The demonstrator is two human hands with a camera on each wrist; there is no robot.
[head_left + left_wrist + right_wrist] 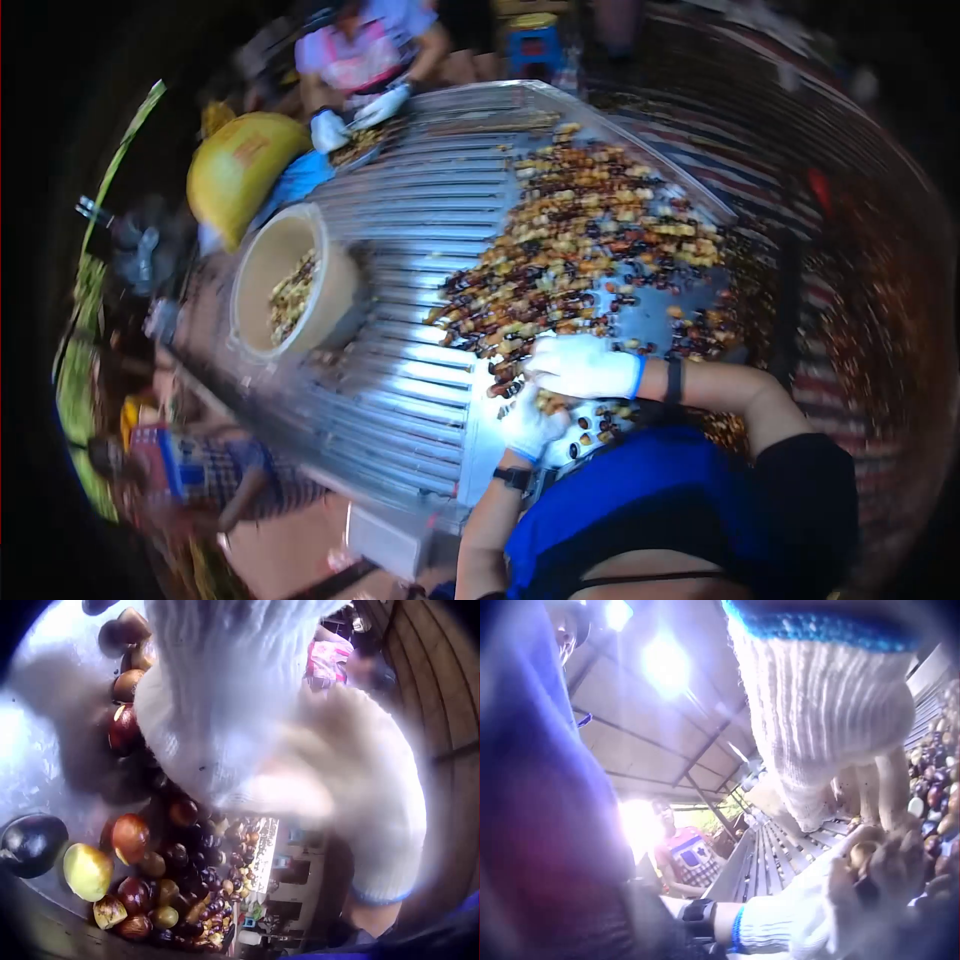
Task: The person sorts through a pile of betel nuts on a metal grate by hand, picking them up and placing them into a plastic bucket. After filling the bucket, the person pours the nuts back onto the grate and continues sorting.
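Both hands wear white knit gloves and meet low over a metal table. The left hand (535, 425) is palm up, fingers curled around a brownish nut (862, 859) seen in the right wrist view. From the right side the right hand (585, 368) reaches over, its fingers (892, 787) pointing down fairly straight at the left hand's fingertips. Blur hides the exact contact there. Loose oval nuts (131, 838), brown, yellow and nearly black, lie beside the left hand in the left wrist view. A broad layer of the same nuts (580, 220) spreads ahead of the hands.
A slatted metal surface (430, 230) fills the table's middle, edged by a raised rim (640, 140). On the left stands a cream bucket (350, 290) partly filled with nuts, near a yellow sack (245, 165). Another gloved person (370, 60) works at the far edge; one more (210, 470) is at left.
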